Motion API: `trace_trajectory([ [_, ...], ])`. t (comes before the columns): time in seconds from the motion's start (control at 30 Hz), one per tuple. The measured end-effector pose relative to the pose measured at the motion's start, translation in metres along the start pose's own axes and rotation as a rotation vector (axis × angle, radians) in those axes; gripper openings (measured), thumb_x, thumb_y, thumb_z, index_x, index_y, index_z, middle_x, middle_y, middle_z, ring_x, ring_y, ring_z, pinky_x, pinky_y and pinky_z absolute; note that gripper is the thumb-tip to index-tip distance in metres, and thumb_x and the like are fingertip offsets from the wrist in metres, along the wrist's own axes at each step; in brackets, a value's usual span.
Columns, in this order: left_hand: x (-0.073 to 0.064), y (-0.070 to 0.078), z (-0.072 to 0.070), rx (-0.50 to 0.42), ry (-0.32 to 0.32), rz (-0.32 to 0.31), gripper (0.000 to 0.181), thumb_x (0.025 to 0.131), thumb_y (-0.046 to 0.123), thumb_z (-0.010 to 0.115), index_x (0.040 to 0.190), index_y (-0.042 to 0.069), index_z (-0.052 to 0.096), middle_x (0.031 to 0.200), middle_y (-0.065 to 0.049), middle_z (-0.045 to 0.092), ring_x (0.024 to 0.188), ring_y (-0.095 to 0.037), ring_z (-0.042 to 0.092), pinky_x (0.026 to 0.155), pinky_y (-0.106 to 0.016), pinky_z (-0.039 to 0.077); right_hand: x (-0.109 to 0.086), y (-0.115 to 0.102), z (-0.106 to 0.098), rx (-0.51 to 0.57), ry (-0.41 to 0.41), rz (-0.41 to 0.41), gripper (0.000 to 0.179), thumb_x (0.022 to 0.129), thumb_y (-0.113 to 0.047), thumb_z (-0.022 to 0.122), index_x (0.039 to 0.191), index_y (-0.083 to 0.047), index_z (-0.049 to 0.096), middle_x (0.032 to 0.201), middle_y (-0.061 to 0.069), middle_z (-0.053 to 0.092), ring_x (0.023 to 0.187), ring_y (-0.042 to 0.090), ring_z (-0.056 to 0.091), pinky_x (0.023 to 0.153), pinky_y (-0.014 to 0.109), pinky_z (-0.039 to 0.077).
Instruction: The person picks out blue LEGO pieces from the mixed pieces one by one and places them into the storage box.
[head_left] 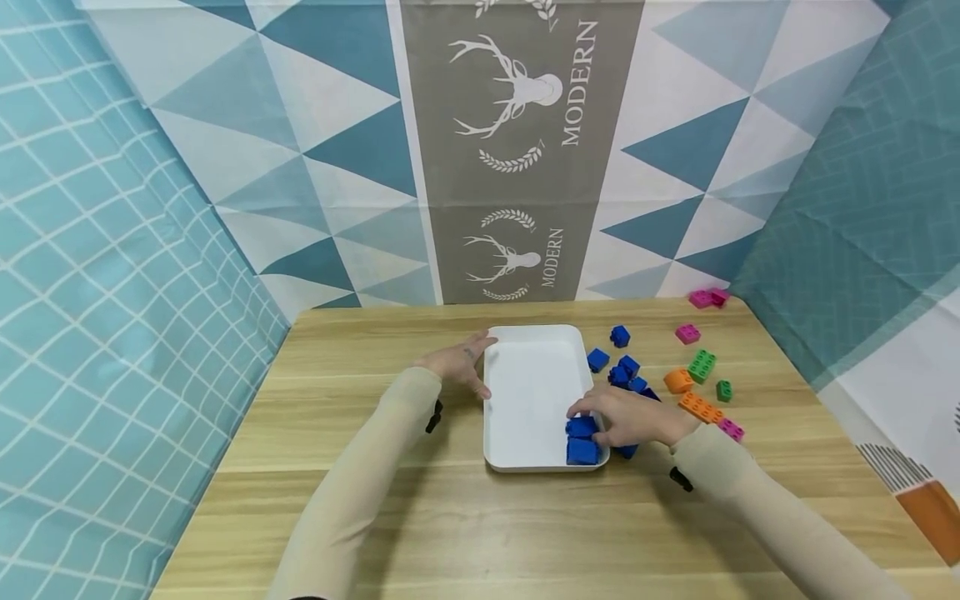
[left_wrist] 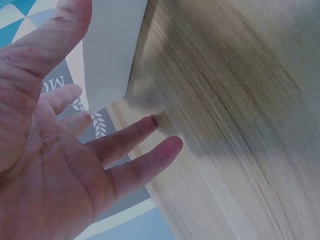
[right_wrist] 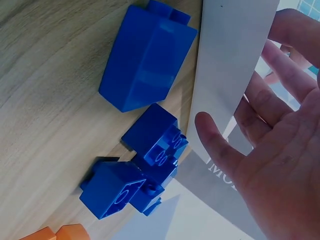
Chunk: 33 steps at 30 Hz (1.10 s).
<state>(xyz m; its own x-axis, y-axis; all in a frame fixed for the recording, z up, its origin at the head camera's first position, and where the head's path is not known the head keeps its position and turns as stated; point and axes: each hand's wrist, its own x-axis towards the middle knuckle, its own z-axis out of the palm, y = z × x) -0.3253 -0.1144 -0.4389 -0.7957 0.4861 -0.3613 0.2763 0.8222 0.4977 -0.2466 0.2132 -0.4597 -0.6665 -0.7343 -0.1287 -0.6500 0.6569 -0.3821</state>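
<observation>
A white tray (head_left: 528,375) lies on the table with two blue toy bricks (head_left: 582,451) in its near right corner. My right hand (head_left: 630,414) reaches over the tray's right wall, its fingers and thumb around the farther blue brick (head_left: 581,427). In the right wrist view, the wall (right_wrist: 230,55) hides what those fingertips hold. On the other side my left hand (head_left: 459,363) rests at the tray's left edge, fingers spread, thumb toward the near side. The left wrist view shows its palm (left_wrist: 55,175) and loosely extended fingers beside the tray's outer wall (left_wrist: 112,45).
Just right of the tray lie several loose blue bricks (head_left: 619,375), one large blue brick (right_wrist: 145,60) close to its wall. Farther right are orange bricks (head_left: 701,407), green bricks (head_left: 702,365) and pink bricks (head_left: 687,333). A patterned cloth (head_left: 517,167) stands behind the table.
</observation>
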Motion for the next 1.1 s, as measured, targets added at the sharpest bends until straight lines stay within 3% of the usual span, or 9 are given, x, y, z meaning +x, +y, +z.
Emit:
trace_trajectory([
  [0.23, 0.001, 0.0, -0.001, 0.001, -0.008, -0.003, 0.115, 0.079, 0.031, 0.088, 0.166, 0.02, 0.013, 0.173, -0.004, -0.008, 0.159, -0.032, 0.005, 0.126, -0.058, 0.015, -0.003, -0.002, -0.001, -0.001, -0.027, 0.018, 0.043, 0.086, -0.009, 0.076, 0.128, -0.016, 0.069, 0.126, 0.004, 0.068, 0.117, 0.024, 0.06, 0.101, 0.05, 0.052],
  [0.37, 0.001, 0.0, -0.001, 0.013, -0.013, -0.017, 0.115, 0.079, 0.032, 0.088, 0.166, 0.022, 0.012, 0.173, -0.003, -0.008, 0.159, -0.033, 0.006, 0.125, -0.06, 0.017, -0.005, -0.002, -0.002, 0.023, 0.002, -0.002, 0.047, 0.087, -0.007, 0.073, 0.133, -0.013, 0.065, 0.131, 0.006, 0.065, 0.112, 0.023, 0.061, 0.098, 0.049, 0.054],
  [0.4, 0.001, 0.0, -0.001, 0.011, -0.014, -0.021, 0.115, 0.079, 0.032, 0.088, 0.166, 0.023, 0.013, 0.173, -0.003, -0.008, 0.159, -0.033, 0.007, 0.125, -0.06, 0.017, -0.006, -0.001, -0.002, 0.035, 0.023, -0.011, 0.048, 0.088, -0.005, 0.071, 0.135, -0.012, 0.063, 0.133, 0.007, 0.063, 0.106, 0.023, 0.062, 0.094, 0.047, 0.056],
  [0.57, 0.003, 0.0, -0.001, 0.014, -0.018, -0.039, 0.115, 0.078, 0.031, 0.088, 0.166, 0.024, 0.013, 0.173, -0.003, -0.008, 0.158, -0.034, 0.009, 0.125, -0.06, 0.019, -0.016, 0.006, -0.014, 0.068, 0.204, -0.031, 0.056, 0.088, 0.002, 0.062, 0.143, -0.006, 0.053, 0.145, 0.015, 0.054, 0.111, 0.032, 0.06, 0.094, 0.052, 0.055],
  [0.63, 0.004, 0.0, -0.001, 0.022, -0.021, -0.042, 0.115, 0.078, 0.031, 0.088, 0.166, 0.025, 0.013, 0.173, -0.003, -0.008, 0.158, -0.034, 0.009, 0.124, -0.06, 0.02, -0.023, 0.011, -0.02, 0.057, 0.266, -0.005, 0.059, 0.089, 0.002, 0.062, 0.146, -0.006, 0.05, 0.148, 0.017, 0.053, 0.127, 0.037, 0.055, 0.104, 0.059, 0.049],
  [0.73, 0.005, 0.001, -0.002, 0.036, -0.023, -0.035, 0.114, 0.079, 0.031, 0.088, 0.166, 0.023, 0.014, 0.173, -0.004, -0.008, 0.158, -0.035, 0.011, 0.124, -0.061, 0.022, -0.035, 0.02, -0.026, 0.058, 0.309, 0.045, 0.06, 0.09, 0.002, 0.064, 0.147, -0.004, 0.048, 0.148, 0.021, 0.052, 0.133, 0.042, 0.053, 0.107, 0.064, 0.045],
  [0.87, 0.005, 0.001, -0.002, 0.053, -0.028, -0.024, 0.113, 0.08, 0.032, 0.087, 0.165, 0.021, 0.014, 0.173, -0.006, -0.008, 0.158, -0.036, 0.012, 0.122, -0.063, 0.024, -0.05, 0.03, -0.024, 0.055, 0.283, 0.08, 0.05, 0.089, 0.003, 0.069, 0.138, -0.002, 0.057, 0.137, 0.018, 0.062, 0.126, 0.039, 0.059, 0.103, 0.061, 0.049],
  [1.1, 0.005, 0.001, -0.002, 0.041, -0.03, -0.023, 0.114, 0.081, 0.032, 0.087, 0.166, 0.021, 0.012, 0.173, -0.006, -0.008, 0.158, -0.037, 0.011, 0.122, -0.063, 0.023, -0.058, 0.036, 0.0, 0.048, 0.133, 0.056, 0.035, 0.085, -0.008, 0.081, 0.119, -0.011, 0.07, 0.119, 0.004, 0.072, 0.111, 0.028, 0.067, 0.096, 0.052, 0.056],
])
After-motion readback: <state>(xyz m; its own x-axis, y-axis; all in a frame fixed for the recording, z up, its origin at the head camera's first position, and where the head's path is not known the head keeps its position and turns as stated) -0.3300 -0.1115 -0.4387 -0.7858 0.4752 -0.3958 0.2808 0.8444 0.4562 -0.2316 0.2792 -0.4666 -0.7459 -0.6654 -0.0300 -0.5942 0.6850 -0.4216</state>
